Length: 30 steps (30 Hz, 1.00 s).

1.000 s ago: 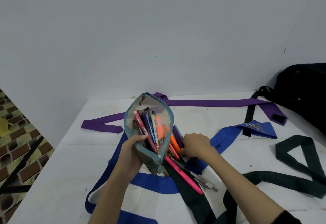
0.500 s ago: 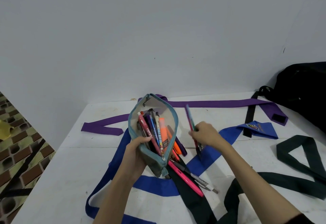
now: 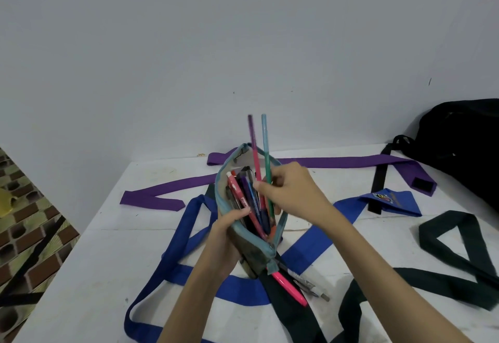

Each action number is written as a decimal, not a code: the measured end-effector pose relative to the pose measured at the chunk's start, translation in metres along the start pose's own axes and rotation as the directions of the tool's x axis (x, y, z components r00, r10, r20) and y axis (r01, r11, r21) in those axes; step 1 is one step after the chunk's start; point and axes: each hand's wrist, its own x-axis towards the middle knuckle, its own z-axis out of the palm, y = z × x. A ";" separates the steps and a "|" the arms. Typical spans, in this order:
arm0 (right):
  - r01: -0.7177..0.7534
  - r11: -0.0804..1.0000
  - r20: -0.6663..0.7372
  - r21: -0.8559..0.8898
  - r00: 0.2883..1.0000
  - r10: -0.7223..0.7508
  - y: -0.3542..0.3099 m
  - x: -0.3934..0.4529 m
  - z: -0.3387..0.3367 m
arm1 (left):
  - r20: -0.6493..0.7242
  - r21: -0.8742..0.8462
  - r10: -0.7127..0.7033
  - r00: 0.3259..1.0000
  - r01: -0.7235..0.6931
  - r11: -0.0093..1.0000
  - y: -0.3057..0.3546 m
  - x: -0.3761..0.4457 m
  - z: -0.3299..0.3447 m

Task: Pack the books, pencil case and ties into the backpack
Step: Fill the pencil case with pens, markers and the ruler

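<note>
My left hand (image 3: 226, 232) grips the open teal pencil case (image 3: 252, 248) by its left side, mouth tilted up, with several pens inside. My right hand (image 3: 293, 191) pinches two long pencils (image 3: 260, 143), one pink-purple and one teal, whose lower ends are inside the case. A purple tie (image 3: 337, 161), a blue tie (image 3: 307, 248) and a dark green tie (image 3: 456, 245) lie spread over the white table (image 3: 102, 261). The black backpack (image 3: 464, 137) sits at the far right. No books are in view.
A pink pen (image 3: 290, 290) and a grey marker (image 3: 310, 287) lie loose on the table just below the case. The table's left edge drops to a patterned floor (image 3: 29, 234). A plain wall stands behind the table.
My right hand picked two pencils off the table beside the case, lifted them upright and brought their lower ends into the case. My left hand kept holding the case.
</note>
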 end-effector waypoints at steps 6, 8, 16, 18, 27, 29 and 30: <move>0.024 0.995 -0.032 -0.092 0.999 -0.027 0.001 -0.004 -0.003 | -0.021 0.012 -0.019 1.000 0.019 1.000 0.002 -0.001 0.000; 0.041 0.995 -0.036 -0.094 0.998 -0.045 0.000 -0.004 -0.006 | -0.014 0.028 -0.007 1.000 0.008 1.000 0.003 0.000 -0.001; 0.045 0.997 -0.093 -0.056 0.994 -0.050 -0.003 0.017 0.009 | -0.021 0.012 -0.056 0.998 0.056 0.998 -0.001 0.001 0.006; 0.018 0.990 -0.009 -0.142 1.000 -0.019 -0.001 0.017 0.011 | -0.018 -0.035 -0.064 0.998 0.063 0.997 -0.003 0.000 0.006; 0.054 0.979 0.034 -0.198 0.998 -0.049 -0.005 0.021 0.005 | -0.046 0.008 -0.084 0.995 0.084 0.996 -0.001 0.004 0.002; 0.057 0.996 -0.039 -0.076 0.997 -0.060 -0.008 0.027 0.000 | -0.025 0.042 -0.093 0.995 0.094 0.995 0.000 0.004 0.000; 0.055 0.998 -0.056 0.008 0.997 -0.055 -0.010 0.030 -0.003 | -0.020 0.063 -0.108 0.994 0.109 0.992 0.000 0.004 -0.001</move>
